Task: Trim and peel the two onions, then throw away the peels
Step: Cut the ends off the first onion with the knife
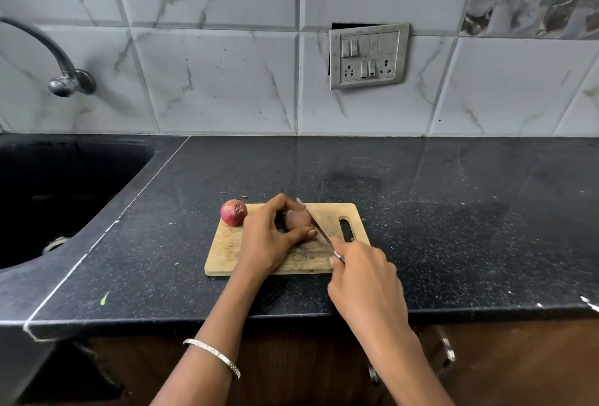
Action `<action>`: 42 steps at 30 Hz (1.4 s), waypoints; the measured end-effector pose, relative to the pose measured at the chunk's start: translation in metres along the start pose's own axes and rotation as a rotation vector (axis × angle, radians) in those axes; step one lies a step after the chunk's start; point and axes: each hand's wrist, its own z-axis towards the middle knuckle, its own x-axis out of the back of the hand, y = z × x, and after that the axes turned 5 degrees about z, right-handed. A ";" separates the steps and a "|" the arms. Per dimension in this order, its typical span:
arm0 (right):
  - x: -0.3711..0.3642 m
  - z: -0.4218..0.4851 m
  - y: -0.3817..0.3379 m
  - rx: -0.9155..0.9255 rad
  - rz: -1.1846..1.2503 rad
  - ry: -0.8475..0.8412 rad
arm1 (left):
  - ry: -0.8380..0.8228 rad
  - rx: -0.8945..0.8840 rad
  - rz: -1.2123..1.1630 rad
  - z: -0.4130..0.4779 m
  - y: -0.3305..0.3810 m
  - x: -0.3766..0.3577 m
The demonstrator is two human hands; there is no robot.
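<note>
In the middle of the frame the left hand (272,237) grips one onion (296,218) steady on the board (227,250), so the right hand (363,272), holding the knife (316,222), can trim its end.

- Soft, even light; a faint sheen on the bench (421,185) beyond the fingers (285,203).
- Wall tiles (210,81) bow at the frame's edges; centre sharp, corners slightly soft.

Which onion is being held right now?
The onion in the left hand, against the knife; the other onion sits untouched on the board.
</note>
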 end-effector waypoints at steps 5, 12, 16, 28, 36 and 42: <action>-0.005 0.014 -0.006 -0.016 -0.015 0.017 | -0.010 0.001 0.004 -0.001 0.003 0.002; -0.009 0.018 -0.002 -0.017 0.052 0.009 | -0.007 -0.015 0.002 -0.003 0.003 0.002; -0.005 0.026 0.018 -0.032 0.188 0.079 | -0.028 0.000 -0.011 -0.004 0.003 0.006; -0.033 0.094 0.013 -0.150 0.966 -0.141 | -0.033 0.051 -0.131 -0.005 -0.003 0.009; -0.048 0.099 0.016 -0.122 0.846 -0.008 | -0.050 0.021 -0.132 -0.005 0.001 0.007; -0.058 0.102 0.015 -0.125 0.759 0.107 | -0.040 -0.011 -0.075 -0.003 0.001 0.001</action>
